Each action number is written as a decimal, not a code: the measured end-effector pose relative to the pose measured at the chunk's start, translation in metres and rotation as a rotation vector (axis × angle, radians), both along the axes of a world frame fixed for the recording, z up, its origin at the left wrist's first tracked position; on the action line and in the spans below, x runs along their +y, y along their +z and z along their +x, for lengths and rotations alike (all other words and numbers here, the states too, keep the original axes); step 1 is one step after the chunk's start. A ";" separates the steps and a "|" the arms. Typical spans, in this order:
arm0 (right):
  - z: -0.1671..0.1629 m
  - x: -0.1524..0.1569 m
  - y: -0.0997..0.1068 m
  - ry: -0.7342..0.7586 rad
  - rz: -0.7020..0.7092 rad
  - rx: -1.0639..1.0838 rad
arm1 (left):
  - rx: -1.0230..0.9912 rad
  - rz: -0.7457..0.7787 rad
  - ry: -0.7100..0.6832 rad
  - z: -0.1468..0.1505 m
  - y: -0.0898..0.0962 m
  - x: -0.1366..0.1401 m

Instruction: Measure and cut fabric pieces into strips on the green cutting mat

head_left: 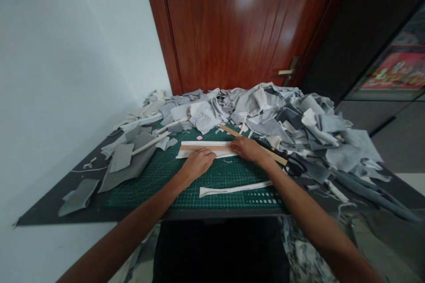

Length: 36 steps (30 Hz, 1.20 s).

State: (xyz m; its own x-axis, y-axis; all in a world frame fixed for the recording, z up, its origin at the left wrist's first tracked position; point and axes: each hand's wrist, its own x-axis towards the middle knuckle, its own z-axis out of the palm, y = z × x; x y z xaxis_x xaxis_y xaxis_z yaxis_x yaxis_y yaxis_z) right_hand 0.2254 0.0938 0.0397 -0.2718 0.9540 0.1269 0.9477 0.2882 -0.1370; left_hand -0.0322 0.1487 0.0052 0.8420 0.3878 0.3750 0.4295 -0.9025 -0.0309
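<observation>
A white fabric strip (186, 154) lies flat beneath the fingers of both hands, with a brown wooden ruler (192, 147) along its length. The left fingers (205, 154) are bent, their tips down at the near edge of the fabric; the right fingers (237, 143) bend over the strip's right end, covering the end of the ruler. Whether either set is pinching the cloth or only pressing on it, I cannot tell.

A green cutting mat (159, 179) spreads under both sets of fingers. A small pink scrap (199, 137) sits just beyond the left fingers. A second wooden ruler (229, 130) slants from beyond the right fingers to the far side of that forearm, where a pair of black scissors (295, 166) lies to the right. Nearer the body than the fingers, a narrow white strip (232, 190) rests across the mat, its right end meeting the right forearm.

To the left of the left fingers, large gray fabric pieces (133, 172) and thin white lengths (151, 143) overlap the mat and the black desk (43, 212). Beyond the fingers, a heap of gray and cream scraps (255, 101) runs along the desk's far side, before a reddish-brown door (226, 31).
</observation>
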 end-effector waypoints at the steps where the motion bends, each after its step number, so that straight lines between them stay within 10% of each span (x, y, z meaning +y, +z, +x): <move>1: -0.001 -0.001 0.000 0.015 0.009 0.015 | -0.002 -0.004 0.006 0.000 0.001 0.000; 36: -0.055 -0.002 -0.010 -0.104 0.078 0.006 | -0.054 -0.128 0.023 -0.042 0.003 -0.019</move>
State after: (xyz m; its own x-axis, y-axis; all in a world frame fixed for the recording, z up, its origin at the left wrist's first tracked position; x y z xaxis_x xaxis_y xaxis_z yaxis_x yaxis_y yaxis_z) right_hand 0.1706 0.0918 0.0301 -0.1704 0.9643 0.2028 0.9723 0.1979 -0.1241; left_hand -0.0740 0.1299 0.0080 0.8123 0.4539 0.3662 0.4476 -0.8878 0.1073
